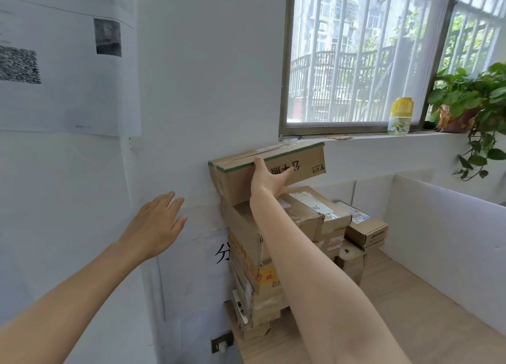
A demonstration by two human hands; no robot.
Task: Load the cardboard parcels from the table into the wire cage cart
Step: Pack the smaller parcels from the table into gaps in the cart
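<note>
Right hand (269,179) grips top parcel (304,158) of stack (243,235) on worktop (397,295); left hand (156,226) hovers released, empty. Cart unseen. Loading looks early, most parcels left.

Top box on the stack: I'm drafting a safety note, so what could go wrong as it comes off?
1. The top box sits tilted and only the right hand holds it, by its top edge; the left hand is off it, so it could slip from that one-hand grip.
2. The parcels beneath are stacked unevenly; dragging the box may topple them.
</note>
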